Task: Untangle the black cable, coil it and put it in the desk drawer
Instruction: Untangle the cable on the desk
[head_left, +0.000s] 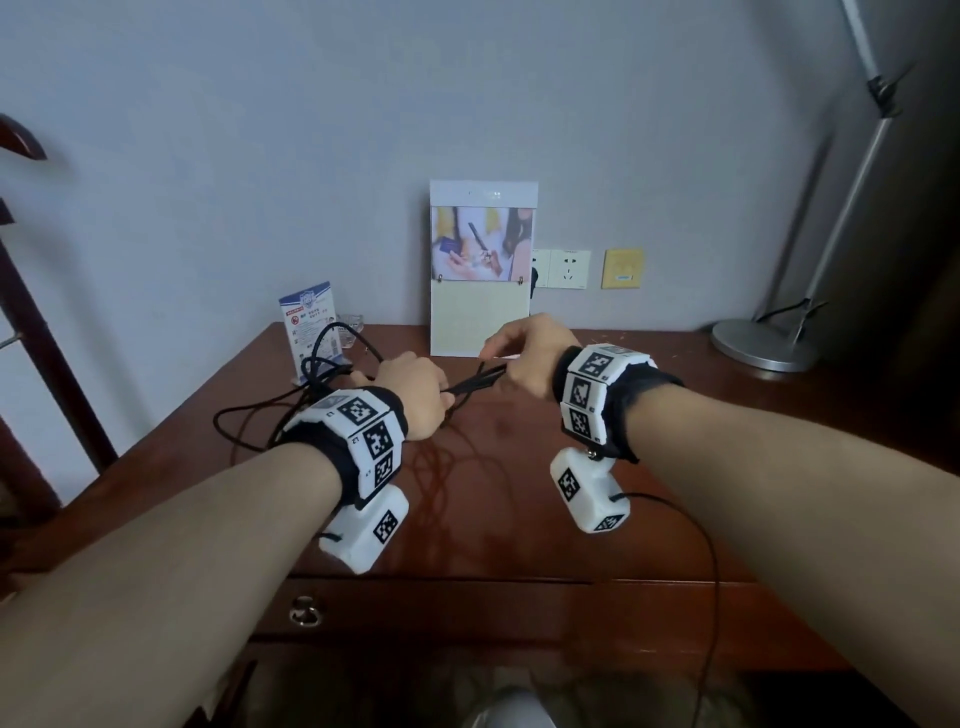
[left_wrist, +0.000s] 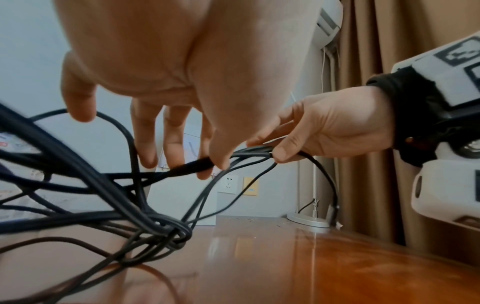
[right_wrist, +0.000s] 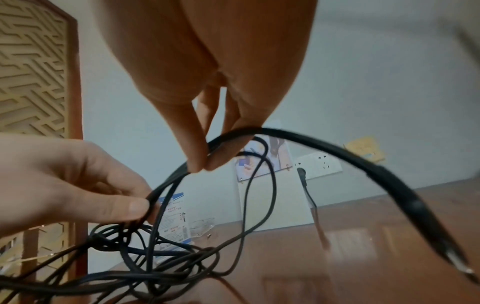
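While the black cable (head_left: 332, 374) sits in a loose tangle above and on the desk (head_left: 519, 467), several strands are stretched taut btwn both hands, w/ a knotted clump hanging just over the wood in the left-wrist view. Left hand (head_left: 413, 392) is pinching a bundle of strands btwn thumb and fingers (left_wrist: 174, 144), other loops spilling down and off to the left side of the desktop. Right hand (head_left: 530, 358) pinches a couple of strands btwn thumb and forefinger, fingers curled in; from that pinch one thicker length arcs away and ends in a metal-tipped plug (right_wrist: 465, 271), dangling free above the desk. Hands are near each other, apart, w/ the short taut run of cable joining them. Desk drawer (head_left: 441, 605) sits shut under the front edge, ring pull (head_left: 305, 613) at its left. Back on the desk: a small blue-and-white info card (head_left: 311, 332) right behind the tangle, a clear glass dish (head_left: 350, 327) beside it, and a tall white stand w/ a photo (head_left: 480, 265) leaning at the wall. Wall socket (head_left: 569, 269) and yellow plate (head_left: 622, 268) to the right of that; silver lamp base (head_left: 763, 343) at the far right corner. Both wrists carry white marker-tagged bands.
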